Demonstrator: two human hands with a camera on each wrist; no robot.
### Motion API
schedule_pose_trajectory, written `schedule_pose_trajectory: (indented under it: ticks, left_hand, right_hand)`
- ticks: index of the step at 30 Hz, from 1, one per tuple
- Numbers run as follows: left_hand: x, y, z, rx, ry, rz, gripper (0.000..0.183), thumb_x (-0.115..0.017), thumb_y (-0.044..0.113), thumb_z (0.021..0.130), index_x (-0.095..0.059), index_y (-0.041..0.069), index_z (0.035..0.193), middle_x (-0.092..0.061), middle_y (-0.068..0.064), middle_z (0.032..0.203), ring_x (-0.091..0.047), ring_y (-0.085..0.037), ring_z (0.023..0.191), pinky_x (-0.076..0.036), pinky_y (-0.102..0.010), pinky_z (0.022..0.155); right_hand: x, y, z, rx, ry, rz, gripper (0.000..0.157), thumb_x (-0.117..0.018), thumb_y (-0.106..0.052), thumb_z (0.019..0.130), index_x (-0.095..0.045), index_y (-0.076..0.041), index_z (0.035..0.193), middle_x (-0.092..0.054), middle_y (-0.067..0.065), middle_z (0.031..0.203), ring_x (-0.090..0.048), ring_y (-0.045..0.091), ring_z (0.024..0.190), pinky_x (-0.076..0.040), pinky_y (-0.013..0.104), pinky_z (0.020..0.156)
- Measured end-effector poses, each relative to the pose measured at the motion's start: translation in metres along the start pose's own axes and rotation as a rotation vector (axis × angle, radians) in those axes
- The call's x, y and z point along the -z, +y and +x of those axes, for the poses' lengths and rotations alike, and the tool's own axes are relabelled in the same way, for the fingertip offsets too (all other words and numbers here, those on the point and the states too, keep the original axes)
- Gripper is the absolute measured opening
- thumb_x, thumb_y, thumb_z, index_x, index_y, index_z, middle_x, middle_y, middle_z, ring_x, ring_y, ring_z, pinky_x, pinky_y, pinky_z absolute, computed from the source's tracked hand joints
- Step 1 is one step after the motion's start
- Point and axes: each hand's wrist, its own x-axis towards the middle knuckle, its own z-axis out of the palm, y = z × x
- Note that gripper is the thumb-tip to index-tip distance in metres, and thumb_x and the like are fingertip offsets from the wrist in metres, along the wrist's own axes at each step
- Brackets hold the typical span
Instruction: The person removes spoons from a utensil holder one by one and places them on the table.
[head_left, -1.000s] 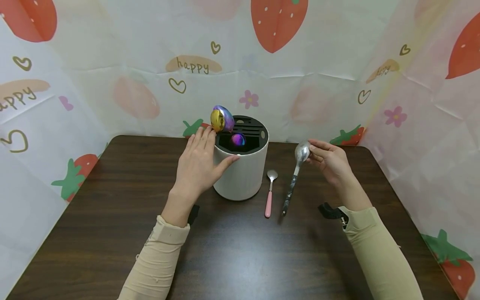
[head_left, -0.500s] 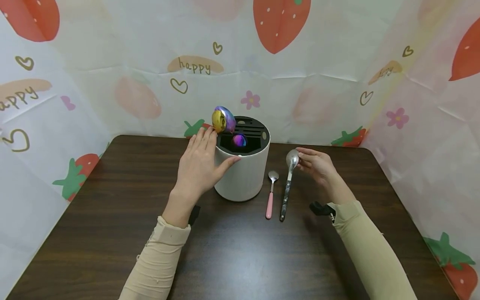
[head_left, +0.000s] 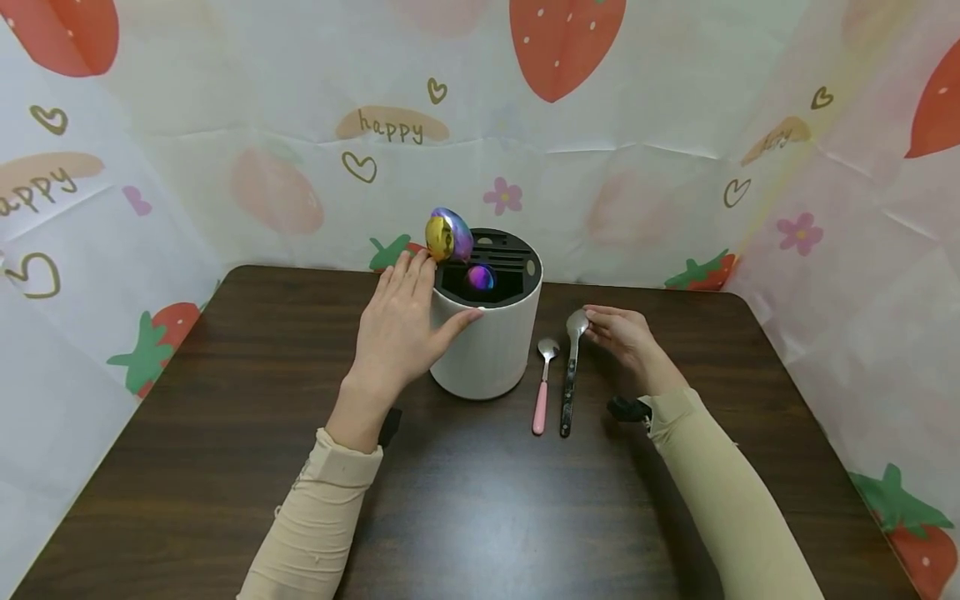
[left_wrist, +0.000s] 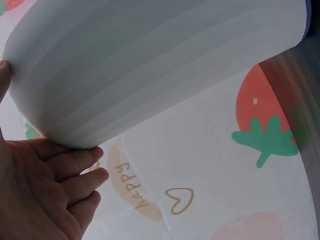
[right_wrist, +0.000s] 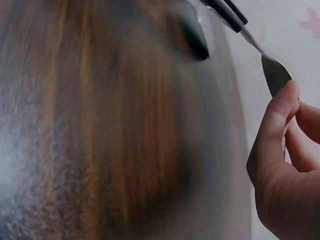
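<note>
A white cylindrical cutlery holder (head_left: 491, 354) with a black slotted top stands toward the back of the table. My left hand (head_left: 393, 342) rests against its left side, fingers straight and thumb spread along the front; the left wrist view shows those fingertips touching the white wall (left_wrist: 115, 85). At the right, my right hand (head_left: 626, 340) pinches a large spoon by the edge of its bowl (right_wrist: 274, 75). This spoon's dark speckled handle (head_left: 567, 400) points toward me, low over or on the table. Beside it lies a small spoon with a pink handle (head_left: 540, 407).
Shiny gold (head_left: 439, 238) and iridescent (head_left: 462, 240) utensil heads rise from the holder's left part, with another purple one (head_left: 481, 277) lower inside. The dark wooden table (head_left: 465, 517) ends against a strawberry-print cloth backdrop (head_left: 285, 108).
My right hand has moved left and down with the large spoon, bringing it alongside the pink-handled spoon. My left hand stays against the holder.
</note>
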Motion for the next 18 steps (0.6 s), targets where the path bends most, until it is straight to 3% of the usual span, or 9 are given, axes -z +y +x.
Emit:
schedule_pose_trajectory:
  ticks: [7,18]
  left_hand:
    - [0.001,0.000,0.000,0.005,-0.012,0.003,0.097,-0.055,0.070,0.097,-0.038,-0.005,0.157,-0.037,-0.021,0.164,-0.025,-0.036,0.157,-0.018,-0.049,0.129]
    - [0.000,0.000,0.000,0.003,-0.016,-0.004,0.097,-0.055,0.070,0.097,-0.039,-0.005,0.156,-0.037,-0.021,0.164,-0.025,-0.036,0.157,-0.017,-0.048,0.129]
  right_hand:
    - [0.002,0.008,0.010,-0.019,0.043,-0.001,0.050,-0.060,-0.003,0.105,-0.045,0.012,0.150,-0.066,0.002,0.102,-0.066,0.009,0.081,-0.059,0.019,0.076]
    - [0.004,0.014,0.012,0.010,0.042,-0.154,0.046,-0.057,-0.004,0.106,-0.047,0.014,0.147,-0.061,0.006,0.110,-0.065,0.006,0.081,-0.059,0.018,0.080]
